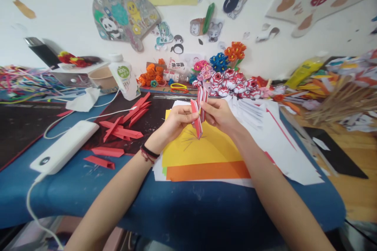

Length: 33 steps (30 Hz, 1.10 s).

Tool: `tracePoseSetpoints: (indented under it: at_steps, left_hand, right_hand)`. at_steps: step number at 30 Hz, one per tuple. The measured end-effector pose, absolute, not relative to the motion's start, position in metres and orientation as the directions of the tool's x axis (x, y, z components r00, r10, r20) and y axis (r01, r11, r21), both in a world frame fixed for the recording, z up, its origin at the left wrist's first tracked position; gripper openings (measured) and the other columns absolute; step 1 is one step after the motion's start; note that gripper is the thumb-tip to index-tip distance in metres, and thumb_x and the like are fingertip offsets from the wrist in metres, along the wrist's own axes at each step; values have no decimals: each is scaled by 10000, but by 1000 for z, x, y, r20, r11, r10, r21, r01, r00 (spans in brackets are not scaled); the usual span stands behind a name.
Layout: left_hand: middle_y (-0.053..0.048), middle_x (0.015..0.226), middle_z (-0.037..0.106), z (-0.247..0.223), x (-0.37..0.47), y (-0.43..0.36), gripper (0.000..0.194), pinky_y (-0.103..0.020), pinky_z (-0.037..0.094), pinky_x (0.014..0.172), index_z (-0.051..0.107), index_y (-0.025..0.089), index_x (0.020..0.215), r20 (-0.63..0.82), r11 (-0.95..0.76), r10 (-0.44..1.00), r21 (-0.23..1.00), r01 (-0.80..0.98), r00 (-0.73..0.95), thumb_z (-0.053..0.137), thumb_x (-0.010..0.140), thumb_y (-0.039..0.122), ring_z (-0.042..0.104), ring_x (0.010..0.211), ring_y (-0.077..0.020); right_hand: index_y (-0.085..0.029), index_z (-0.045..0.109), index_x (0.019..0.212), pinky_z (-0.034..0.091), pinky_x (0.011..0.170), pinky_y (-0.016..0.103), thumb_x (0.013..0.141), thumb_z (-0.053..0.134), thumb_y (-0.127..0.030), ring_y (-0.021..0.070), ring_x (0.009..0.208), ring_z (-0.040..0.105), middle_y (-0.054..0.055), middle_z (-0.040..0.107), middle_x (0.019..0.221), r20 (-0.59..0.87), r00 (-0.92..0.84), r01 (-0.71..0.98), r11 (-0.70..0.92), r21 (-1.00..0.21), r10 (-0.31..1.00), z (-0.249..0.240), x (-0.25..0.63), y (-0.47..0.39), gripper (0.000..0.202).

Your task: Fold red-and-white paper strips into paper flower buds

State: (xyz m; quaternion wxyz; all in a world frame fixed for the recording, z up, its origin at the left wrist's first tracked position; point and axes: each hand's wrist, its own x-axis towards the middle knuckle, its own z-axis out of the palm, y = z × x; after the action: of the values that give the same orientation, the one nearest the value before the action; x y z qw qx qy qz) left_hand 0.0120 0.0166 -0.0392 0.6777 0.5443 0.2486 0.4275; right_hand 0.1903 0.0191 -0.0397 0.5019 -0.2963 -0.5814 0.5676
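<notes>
Red-and-white striped, folded paper bundle (202, 96) is sitting between both hands, long axis running near-upright, above yellow paper sheet (219, 147). Left hand (179, 119) is pinching its tilted left piece, right hand (218, 111) its striped right part; neither clearly nearer. Loose red folded-paper pieces (122, 132) are lying left, on blue counter (206, 204).

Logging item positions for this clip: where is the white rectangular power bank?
In the head view, the power bank lies toward the left of the blue table, beside the folded red paper pieces.
</notes>
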Motion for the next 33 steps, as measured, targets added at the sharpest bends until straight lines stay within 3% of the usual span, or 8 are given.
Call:
tracePoseSetpoints:
  at_steps: [10,14,19,24,28,33]
  left_hand:
    - [-41,677,663,-41,15,16,391,-260,436,641,703,102,672,131,22,856,957,-288,501,908,677,435,574,623,-113]
    - [-62,749,705,-37,17,12,373,-270,504,692,737,104,728,111,42,867,955,-293,486,896,689,440,639,678,-135]
    - [-101,879,748,-30,19,5,378,-241,511,612,748,120,848,85,25,889,972,-233,450,849,737,468,685,757,-170]
    - [-52,812,686,-28,18,4,361,-227,493,606,703,134,796,164,-88,895,977,-196,415,816,776,477,608,694,-122]
    - [-21,763,623,-28,13,10,383,-215,437,612,671,144,751,303,-276,899,953,-128,317,827,770,494,532,697,-108]
    - [-11,723,583,-32,8,17,445,-227,367,582,675,145,770,344,-370,883,929,20,319,810,770,569,464,665,-111]
  right_hand:
    - [-150,704,800,161,352,186,785,836,-556,35,340,276,-97,409,383,203,-283,-202,149,-968,937,-41,192,21,427]
    - [-136,736,853,161,352,197,797,812,-590,39,338,286,-81,443,389,220,-234,-175,182,-968,947,-45,196,25,464]
    - [-130,768,874,181,360,203,757,838,-596,44,335,303,-78,439,372,235,-158,-193,204,-960,959,-42,200,28,486]
    - [-148,765,877,157,370,211,796,817,-572,36,325,278,-85,417,370,270,-102,-259,237,-936,957,-35,208,28,435]
    - [-144,755,849,194,384,210,791,813,-591,43,356,329,-67,464,415,217,-225,-215,169,-962,950,-34,213,27,454]
    - [-136,692,661,299,430,216,795,805,-594,64,423,446,-17,552,475,190,-384,-66,179,-982,904,-36,210,26,490]
